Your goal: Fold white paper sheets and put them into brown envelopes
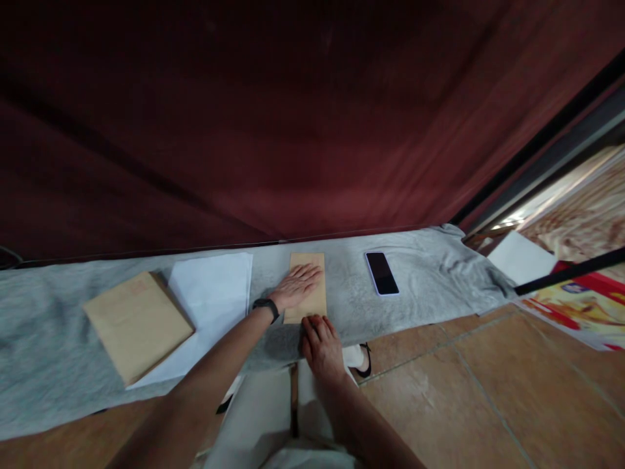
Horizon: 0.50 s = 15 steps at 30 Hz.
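Observation:
A narrow brown paper envelope (317, 296) lies on the grey cloth in front of me. Flat across its upper middle rests my left hand (297, 284), fingers stretched out toward the right and a black band on the wrist. My right hand (322, 345) is at the envelope's near edge, fingers bent and close together, tips on the paper; its thumb is mostly hidden. A stack of brown envelopes (139, 322) sits at the left, partly on top of white paper sheets (215, 290). To the right of the narrow envelope lies a phone (382, 273) with a dark screen.
The grey cloth (439, 273) covers a long, narrow surface along a dark red hanging (312, 130). A dark metal bar (541, 130) slants down at the right. Beyond it are a white sheet (521, 257) and a red and yellow printed box (586, 306). Tiled floor (439, 391) shows below.

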Each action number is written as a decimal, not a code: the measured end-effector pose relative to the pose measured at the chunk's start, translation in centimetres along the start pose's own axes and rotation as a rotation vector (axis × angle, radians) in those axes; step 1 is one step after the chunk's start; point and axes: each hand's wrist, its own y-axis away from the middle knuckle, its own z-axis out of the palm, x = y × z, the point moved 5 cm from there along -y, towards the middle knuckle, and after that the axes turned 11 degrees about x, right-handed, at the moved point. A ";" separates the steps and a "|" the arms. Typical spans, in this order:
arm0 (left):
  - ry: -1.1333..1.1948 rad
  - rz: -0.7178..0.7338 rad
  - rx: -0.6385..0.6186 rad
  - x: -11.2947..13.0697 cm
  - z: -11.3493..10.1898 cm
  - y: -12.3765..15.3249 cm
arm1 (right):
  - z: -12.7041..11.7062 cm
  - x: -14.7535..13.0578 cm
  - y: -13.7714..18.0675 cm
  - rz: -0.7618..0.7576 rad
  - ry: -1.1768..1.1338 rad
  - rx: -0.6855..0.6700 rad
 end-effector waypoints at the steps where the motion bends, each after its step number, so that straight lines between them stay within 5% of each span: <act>1: 0.009 0.007 -0.014 0.2 -0.1 0.4 | 0.0 0.0 0.0 0.000 -0.002 0.002; 15: 0.133 0.020 -0.019 4.0 -1.1 6.9 | 0.1 0.3 0.2 -0.026 0.006 -0.006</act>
